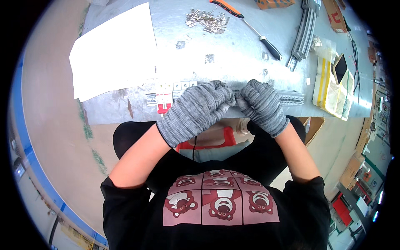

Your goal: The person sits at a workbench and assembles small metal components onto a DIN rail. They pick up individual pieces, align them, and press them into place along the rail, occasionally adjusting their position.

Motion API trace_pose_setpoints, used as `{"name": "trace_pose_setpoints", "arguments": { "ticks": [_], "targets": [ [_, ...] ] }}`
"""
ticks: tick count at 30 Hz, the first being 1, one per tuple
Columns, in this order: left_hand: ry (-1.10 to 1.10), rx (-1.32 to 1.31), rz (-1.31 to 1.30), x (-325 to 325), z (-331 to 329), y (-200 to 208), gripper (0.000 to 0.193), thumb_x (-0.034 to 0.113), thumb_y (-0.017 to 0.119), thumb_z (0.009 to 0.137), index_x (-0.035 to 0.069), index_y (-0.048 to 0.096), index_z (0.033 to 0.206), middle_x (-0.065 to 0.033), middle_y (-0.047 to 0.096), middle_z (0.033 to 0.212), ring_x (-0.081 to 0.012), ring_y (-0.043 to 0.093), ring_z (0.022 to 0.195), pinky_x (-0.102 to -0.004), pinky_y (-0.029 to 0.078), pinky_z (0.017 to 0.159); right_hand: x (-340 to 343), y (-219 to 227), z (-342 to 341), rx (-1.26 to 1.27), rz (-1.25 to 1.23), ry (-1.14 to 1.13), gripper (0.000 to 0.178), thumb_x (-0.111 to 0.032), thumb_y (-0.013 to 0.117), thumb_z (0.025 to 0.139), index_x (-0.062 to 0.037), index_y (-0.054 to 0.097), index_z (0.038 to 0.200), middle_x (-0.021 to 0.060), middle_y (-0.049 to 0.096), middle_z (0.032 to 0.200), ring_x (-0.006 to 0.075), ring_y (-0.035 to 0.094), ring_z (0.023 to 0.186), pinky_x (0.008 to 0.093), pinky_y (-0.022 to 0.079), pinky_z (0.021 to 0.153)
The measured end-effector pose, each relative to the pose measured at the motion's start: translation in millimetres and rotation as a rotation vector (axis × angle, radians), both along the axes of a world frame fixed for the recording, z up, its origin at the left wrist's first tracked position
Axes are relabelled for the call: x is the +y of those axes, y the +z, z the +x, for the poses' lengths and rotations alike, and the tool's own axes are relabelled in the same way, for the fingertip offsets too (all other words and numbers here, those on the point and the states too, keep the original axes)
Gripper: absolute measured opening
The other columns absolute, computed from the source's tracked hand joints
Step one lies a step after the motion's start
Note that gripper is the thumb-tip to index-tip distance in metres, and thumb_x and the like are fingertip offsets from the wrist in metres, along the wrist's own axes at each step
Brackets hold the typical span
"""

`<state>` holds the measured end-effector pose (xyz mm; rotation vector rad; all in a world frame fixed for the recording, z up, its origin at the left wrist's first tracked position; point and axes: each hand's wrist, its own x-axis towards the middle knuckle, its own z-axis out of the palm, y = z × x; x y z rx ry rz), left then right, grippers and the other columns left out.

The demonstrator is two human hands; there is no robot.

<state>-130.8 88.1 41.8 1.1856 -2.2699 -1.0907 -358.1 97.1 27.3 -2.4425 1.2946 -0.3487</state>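
Note:
Both of my hands wear grey striped knit gloves and meet over a rail of electrical parts along the table's near edge. My left hand [196, 111] is closed, fingers curled inward, just right of a row of white circuit breakers [177, 86]. A white breaker with a red lever [165, 100] sits at the left of that row. My right hand [261, 103] is a closed fist, its fingers almost touching the left ones. Grey terminal blocks [291, 98] stick out to its right. Whatever the fingers pinch is hidden by the gloves.
A white sheet [114, 54] covers the table's left. Small metal pieces [208, 21] lie heaped at the back, beside an orange-and-black handle [227, 7] and a black-handled screwdriver [271, 47]. Farther right are grey terminal strips [306, 33] and a phone [340, 68] on a white-yellow bag [329, 98].

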Motion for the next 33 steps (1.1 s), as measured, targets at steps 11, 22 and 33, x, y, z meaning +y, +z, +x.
{"name": "trace_pose_setpoints", "arguments": {
  "ticks": [11, 22, 33],
  "targets": [
    [-0.088, -0.312, -0.462, 12.2, -19.3, -29.3, 0.026, 0.020, 0.061, 0.086, 0.009, 0.066, 0.108, -0.0140, 0.062, 0.102, -0.0303, 0.062, 0.093, -0.0387, 0.052, 0.081, -0.7, 3.7, -2.3, 0.012, 0.080, -0.003, 0.023, -0.021, 0.065, 0.083, -0.0026, 0.063, 0.096, 0.0168, 0.063, 0.094, 0.0304, 0.063, 0.083, 0.0419, 0.051, 0.074],
    [0.008, -0.141, -0.267, -11.2, -10.8, -17.8, 0.022, 0.015, 0.059, 0.086, 0.008, 0.067, 0.106, -0.0120, 0.063, 0.099, -0.0294, 0.060, 0.093, -0.0375, 0.053, 0.081, -0.1, 0.6, -2.4, 0.047, 0.032, -0.002, 0.023, -0.021, 0.065, 0.083, -0.0023, 0.063, 0.097, 0.0174, 0.064, 0.092, 0.0318, 0.064, 0.079, 0.0425, 0.052, 0.072],
    [-0.383, -0.473, -0.384, -3.0, -7.1, -13.4, 0.037, 0.019, 0.056, 0.088, 0.019, 0.062, 0.124, -0.0086, 0.061, 0.121, -0.0261, 0.057, 0.109, -0.0397, 0.045, 0.096, -2.1, 1.8, 1.5, 0.042, 0.049, -0.023, 0.019, -0.020, 0.067, 0.082, -0.0034, 0.063, 0.091, 0.0150, 0.061, 0.084, 0.0307, 0.063, 0.074, 0.0406, 0.052, 0.069]
  ]
}}
